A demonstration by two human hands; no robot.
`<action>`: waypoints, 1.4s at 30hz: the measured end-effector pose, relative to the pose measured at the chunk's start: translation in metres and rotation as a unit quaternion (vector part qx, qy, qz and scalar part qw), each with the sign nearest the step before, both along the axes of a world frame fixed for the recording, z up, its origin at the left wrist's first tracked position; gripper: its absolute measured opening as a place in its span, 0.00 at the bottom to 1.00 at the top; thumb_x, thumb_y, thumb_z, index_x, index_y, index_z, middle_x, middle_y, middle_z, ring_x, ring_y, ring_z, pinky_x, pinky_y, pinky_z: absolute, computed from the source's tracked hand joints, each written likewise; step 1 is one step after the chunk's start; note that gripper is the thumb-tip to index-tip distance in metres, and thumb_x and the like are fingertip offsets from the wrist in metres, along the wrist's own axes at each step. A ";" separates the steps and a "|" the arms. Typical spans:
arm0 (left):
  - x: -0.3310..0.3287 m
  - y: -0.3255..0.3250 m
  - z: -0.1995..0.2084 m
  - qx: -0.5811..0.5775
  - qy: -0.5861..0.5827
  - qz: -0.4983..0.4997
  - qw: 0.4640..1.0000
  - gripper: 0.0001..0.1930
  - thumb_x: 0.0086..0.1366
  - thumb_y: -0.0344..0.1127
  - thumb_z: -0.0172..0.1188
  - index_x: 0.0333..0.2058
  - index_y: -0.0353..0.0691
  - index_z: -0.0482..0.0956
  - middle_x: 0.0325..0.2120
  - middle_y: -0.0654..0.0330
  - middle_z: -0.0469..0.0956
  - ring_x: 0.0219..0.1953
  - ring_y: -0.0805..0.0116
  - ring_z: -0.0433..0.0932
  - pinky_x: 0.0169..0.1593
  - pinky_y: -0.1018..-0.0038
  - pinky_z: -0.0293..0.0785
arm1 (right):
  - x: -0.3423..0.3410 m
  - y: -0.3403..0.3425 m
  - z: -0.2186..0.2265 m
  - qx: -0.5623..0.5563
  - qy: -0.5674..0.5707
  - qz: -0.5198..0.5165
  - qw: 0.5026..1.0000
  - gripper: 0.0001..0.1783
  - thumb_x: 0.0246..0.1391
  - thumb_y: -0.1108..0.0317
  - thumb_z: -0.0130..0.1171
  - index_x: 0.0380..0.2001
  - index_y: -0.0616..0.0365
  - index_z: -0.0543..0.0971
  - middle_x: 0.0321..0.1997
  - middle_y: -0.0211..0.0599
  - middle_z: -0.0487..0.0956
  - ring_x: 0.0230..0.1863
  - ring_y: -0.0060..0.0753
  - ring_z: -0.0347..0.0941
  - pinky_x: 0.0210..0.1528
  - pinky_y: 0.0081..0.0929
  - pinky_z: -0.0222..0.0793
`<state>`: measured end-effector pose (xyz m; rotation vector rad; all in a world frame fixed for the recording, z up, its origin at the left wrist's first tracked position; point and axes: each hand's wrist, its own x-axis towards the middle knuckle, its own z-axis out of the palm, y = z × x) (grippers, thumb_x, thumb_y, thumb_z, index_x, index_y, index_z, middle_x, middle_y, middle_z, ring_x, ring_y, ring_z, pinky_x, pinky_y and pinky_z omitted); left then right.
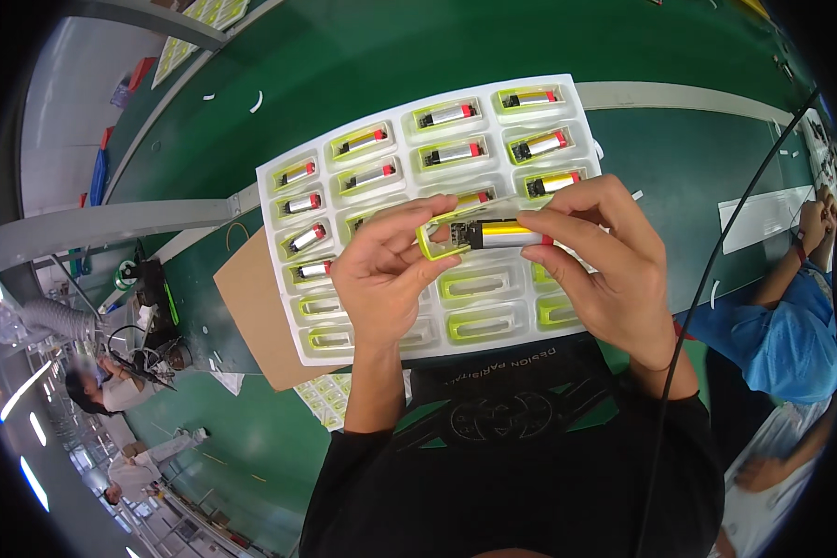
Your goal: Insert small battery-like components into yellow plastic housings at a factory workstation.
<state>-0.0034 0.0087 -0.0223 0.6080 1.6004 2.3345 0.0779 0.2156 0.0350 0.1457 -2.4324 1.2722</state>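
My left hand grips a yellow-green, partly clear plastic casing between thumb and fingers. My right hand pinches a small battery assembly at its red end; its body is silver and yellow. The assembly's black end reaches into the casing, which is held level above the white tray. Several like casings sit in the tray's pockets. Those in the far rows and on the left hold battery assemblies; several near ones hold none. My hands hide part of the tray's middle.
Brown cardboard lies under the tray's left side on the green table. A black cable crosses the view at right. Another person in blue works at the right, near a white sheet. A metal post stands left.
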 end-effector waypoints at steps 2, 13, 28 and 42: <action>0.003 0.000 0.001 0.011 -0.030 -0.010 0.999 0.23 0.50 0.13 0.67 0.44 0.29 0.70 0.48 0.33 0.75 0.52 0.47 0.78 0.53 0.62 0.80 | 0.000 0.000 0.001 0.023 -0.016 0.012 1.000 0.19 0.41 0.82 0.69 0.40 0.62 0.83 0.38 0.37 0.72 0.36 0.31 0.73 0.34 0.26 0.71; 0.000 -0.001 -0.003 0.031 -0.014 -0.093 0.995 0.18 0.58 0.10 0.56 0.47 0.29 0.68 0.54 0.32 0.70 0.56 0.48 0.74 0.55 0.62 0.79 | -0.008 -0.012 -0.004 0.060 -0.005 0.004 0.998 0.20 0.41 0.82 0.69 0.42 0.59 0.83 0.39 0.37 0.72 0.34 0.31 0.72 0.34 0.25 0.71; 0.002 0.010 0.012 -0.067 -0.026 -0.073 0.995 0.24 0.59 0.15 0.59 0.55 0.29 0.68 0.52 0.39 0.74 0.54 0.57 0.77 0.51 0.71 0.79 | -0.015 -0.014 -0.031 -0.376 -0.221 -0.048 0.899 0.16 0.52 0.71 0.68 0.44 0.66 0.79 0.26 0.28 0.76 0.28 0.14 0.70 0.29 0.17 0.68; 0.018 0.024 -0.001 -0.286 0.027 -0.004 0.958 0.15 0.63 0.20 0.59 0.50 0.28 0.76 0.41 0.54 0.80 0.42 0.70 0.80 0.43 0.75 0.82 | -0.011 0.003 -0.047 0.020 -0.019 0.024 0.999 0.16 0.46 0.76 0.67 0.41 0.63 0.79 0.32 0.42 0.76 0.31 0.46 0.76 0.33 0.33 0.72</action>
